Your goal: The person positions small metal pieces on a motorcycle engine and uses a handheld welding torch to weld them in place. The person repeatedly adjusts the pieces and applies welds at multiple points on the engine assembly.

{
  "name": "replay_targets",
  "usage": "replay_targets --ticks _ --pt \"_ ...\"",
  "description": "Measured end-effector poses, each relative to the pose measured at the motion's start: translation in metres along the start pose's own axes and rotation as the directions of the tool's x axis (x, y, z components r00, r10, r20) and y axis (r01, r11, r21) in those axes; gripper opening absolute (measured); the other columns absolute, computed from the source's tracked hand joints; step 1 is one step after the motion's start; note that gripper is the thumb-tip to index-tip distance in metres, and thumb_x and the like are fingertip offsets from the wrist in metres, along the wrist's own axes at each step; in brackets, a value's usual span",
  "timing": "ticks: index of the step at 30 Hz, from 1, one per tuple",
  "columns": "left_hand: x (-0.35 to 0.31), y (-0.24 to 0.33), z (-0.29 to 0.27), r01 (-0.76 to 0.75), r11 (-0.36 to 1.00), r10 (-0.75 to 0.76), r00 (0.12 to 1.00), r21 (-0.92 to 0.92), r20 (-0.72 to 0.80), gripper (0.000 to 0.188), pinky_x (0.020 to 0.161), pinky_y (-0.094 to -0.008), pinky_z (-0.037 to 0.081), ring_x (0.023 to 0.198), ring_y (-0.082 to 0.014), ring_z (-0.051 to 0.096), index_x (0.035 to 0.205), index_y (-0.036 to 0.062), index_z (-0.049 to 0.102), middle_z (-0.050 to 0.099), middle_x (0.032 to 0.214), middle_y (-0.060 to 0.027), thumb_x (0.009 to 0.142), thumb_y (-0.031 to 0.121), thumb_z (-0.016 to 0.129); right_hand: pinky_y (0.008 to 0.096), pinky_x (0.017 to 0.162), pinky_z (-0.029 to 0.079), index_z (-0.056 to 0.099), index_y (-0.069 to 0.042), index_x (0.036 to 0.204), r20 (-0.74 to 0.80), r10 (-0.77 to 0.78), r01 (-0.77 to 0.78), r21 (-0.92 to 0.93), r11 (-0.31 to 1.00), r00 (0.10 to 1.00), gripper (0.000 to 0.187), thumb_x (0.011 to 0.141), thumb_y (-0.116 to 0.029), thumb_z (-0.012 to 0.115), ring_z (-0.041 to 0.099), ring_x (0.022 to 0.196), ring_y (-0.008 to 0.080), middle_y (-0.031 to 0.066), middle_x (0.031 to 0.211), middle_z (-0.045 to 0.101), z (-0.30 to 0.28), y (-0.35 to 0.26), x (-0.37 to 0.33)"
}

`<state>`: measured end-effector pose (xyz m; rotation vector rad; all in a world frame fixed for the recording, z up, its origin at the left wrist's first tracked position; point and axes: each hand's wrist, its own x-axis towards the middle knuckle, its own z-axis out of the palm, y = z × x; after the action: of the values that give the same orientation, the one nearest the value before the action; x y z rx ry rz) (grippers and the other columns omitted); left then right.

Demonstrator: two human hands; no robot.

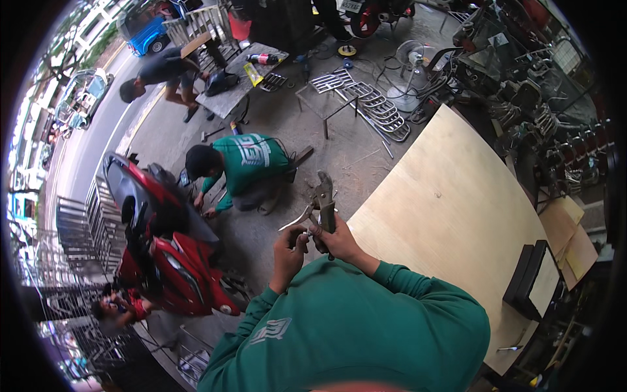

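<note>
While locking pliers (324,199) jut forward from gripping right hand (338,240) | left hand (288,255) curls just beside, its hold unclear

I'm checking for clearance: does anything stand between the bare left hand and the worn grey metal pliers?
Nothing visible blocks the left hand; it is close beside the worn grey metal pliers, which the right hand grips. Contact can't be made out.

Pale tan with faint grain, the plywood surface (450,196) bears a black block (522,281). Dark grey pliers (328,217) show left of the surface; a green shirt (366,320) with pale print, before it. Farther left: a co-worker's white-printed green top (277,157) and a red-and-black motorcycle (173,261). Beyond the surface: silver grilles (369,108).
</note>
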<state>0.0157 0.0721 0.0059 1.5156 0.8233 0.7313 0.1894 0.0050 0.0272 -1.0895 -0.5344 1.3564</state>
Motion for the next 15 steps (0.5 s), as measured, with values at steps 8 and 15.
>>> replay_targets --ticks 8,15 --pt "0.136 0.012 -0.026 0.042 0.997 -0.032 0.989 -0.062 0.144 0.023 0.066 -0.0268 0.052 0.077 -0.0093 0.065 0.125 -0.0013 0.06 0.07 0.094 -0.0069 0.105 0.008 0.061 0.0266 0.048 0.042 0.05 -0.006 0.13 -0.159 -0.128 0.127 -0.017 0.992 0.979 0.043 0.1 -0.024 0.074 0.053 0.056 0.0083 0.0003 0.077 0.06 0.011 -0.044 0.109" --pt "0.283 0.025 -0.054 -0.35 0.926 0.235 0.829 0.143 0.507 0.014 0.065 -0.0323 0.053 0.072 -0.0157 0.067 0.114 -0.0003 0.065 0.068 0.09 -0.0129 0.101 0.005 0.064 0.0307 0.064 0.052 0.052 -0.003 0.139 -0.35 -0.145 0.067 -0.227 0.972 0.926 0.052 0.099 -0.028 0.075 0.063 0.072 0.0129 0.0052 0.089 0.069 0.006 -0.08 0.177"
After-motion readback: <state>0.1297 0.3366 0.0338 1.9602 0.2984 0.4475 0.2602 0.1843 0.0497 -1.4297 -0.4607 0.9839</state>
